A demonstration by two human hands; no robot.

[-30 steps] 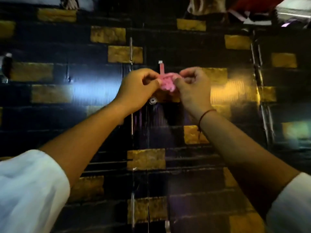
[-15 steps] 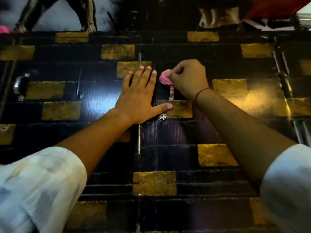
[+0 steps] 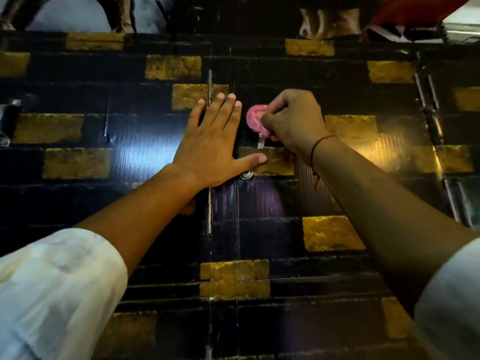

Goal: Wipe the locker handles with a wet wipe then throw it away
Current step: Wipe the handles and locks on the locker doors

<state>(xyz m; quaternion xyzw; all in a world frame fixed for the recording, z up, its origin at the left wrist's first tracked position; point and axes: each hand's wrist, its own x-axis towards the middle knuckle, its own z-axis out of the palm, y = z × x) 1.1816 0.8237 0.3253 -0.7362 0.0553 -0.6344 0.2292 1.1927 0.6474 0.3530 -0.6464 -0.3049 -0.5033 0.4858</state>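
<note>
My right hand (image 3: 293, 118) grips a bunched pink wet wipe (image 3: 255, 120) and holds it against the upper part of a small metal locker handle (image 3: 261, 142); only the handle's lower end shows below the wipe. My left hand (image 3: 215, 144) lies flat on the black and gold locker door (image 3: 130, 152), fingers straight, thumb stretched toward the handle. A round keyhole (image 3: 246, 174) sits just under the thumb.
A metal hinge strip (image 3: 210, 211) runs down the seam between the doors. More metal fittings stand at the right edge (image 3: 428, 100) and the far left (image 3: 7, 120). Bags and cloth lie on top of the lockers (image 3: 327, 19).
My left hand let go of the wipe and went flat on the door. My right hand alone took the wipe onto the handle and has since held nearly still.
</note>
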